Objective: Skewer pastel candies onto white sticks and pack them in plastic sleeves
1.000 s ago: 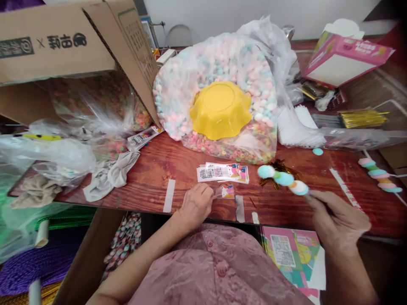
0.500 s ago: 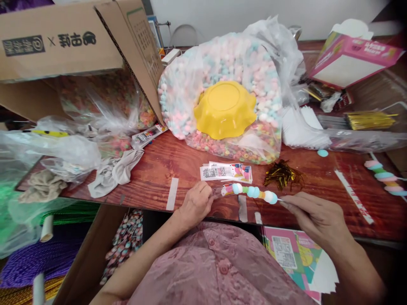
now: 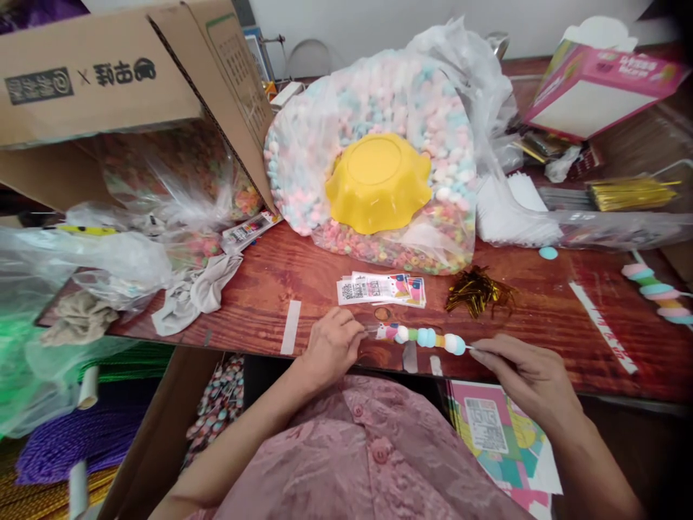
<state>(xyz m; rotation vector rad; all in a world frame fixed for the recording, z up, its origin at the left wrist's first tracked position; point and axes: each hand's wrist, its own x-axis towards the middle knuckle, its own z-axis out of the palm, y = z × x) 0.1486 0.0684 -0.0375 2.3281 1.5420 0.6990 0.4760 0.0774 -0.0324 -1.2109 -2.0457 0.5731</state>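
Between my hands, just above the table's front edge, a skewer of candy pieces (image 3: 426, 337) in white, pale blue, green and orange lies nearly level. My right hand (image 3: 533, 372) pinches its thin white stick (image 3: 468, 348) between thumb and fingers. At the other end, my left hand (image 3: 333, 345) is closed on the tip of a clear plastic sleeve (image 3: 371, 331) with a colourful printed end. How far the sleeve covers the candy is hard to make out. Beyond the skewer lie printed labels (image 3: 373, 289) and a loose heap of gold twist ties (image 3: 479, 290).
An upturned yellow bowl (image 3: 379, 184) rests on a large bag of pastel candies (image 3: 303, 123). A cardboard box (image 3: 97, 65) stands at the left, near crumpled cloths (image 3: 195, 292). At the right are white packets (image 3: 514, 209), a pink carton (image 3: 600, 94) and another skewer (image 3: 657, 291).
My right hand has come slightly left with the stick, and the skewer sits a little lower in view. Both hands keep their hold. The whole view has shifted slightly.
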